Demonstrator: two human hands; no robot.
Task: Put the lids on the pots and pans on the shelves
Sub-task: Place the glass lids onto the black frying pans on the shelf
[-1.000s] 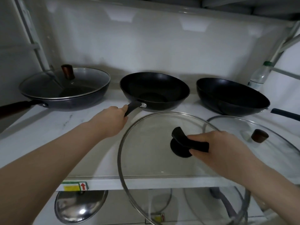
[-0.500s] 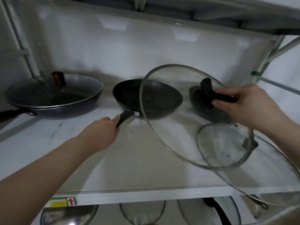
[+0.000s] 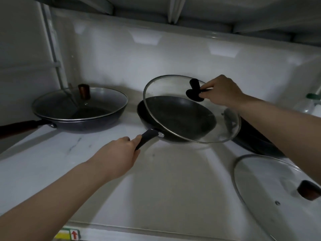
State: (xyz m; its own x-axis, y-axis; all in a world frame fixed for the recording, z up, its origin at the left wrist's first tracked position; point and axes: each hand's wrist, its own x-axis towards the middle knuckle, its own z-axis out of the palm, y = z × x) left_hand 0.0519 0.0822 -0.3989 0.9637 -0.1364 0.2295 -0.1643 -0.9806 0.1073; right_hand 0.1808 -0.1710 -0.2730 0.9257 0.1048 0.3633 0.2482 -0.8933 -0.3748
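A black wok stands in the middle of the white shelf. My left hand grips its dark handle. My right hand holds a glass lid by its black knob, tilted over the wok with its near rim low and its far side raised. At the left a pan carries a glass lid with a brown knob. A third black pan at the right is mostly hidden behind my right forearm. Another glass lid with a dark knob lies flat at the shelf's front right.
The white back wall and the underside of an upper shelf close in above. A metal upright stands at the back left. A clear bottle with a green band is at the far right. A yellow label marks the shelf's front edge.
My right hand has carried the glass lid up from the shelf's front edge and leftward over the middle wok. My left hand stays on the wok's handle.
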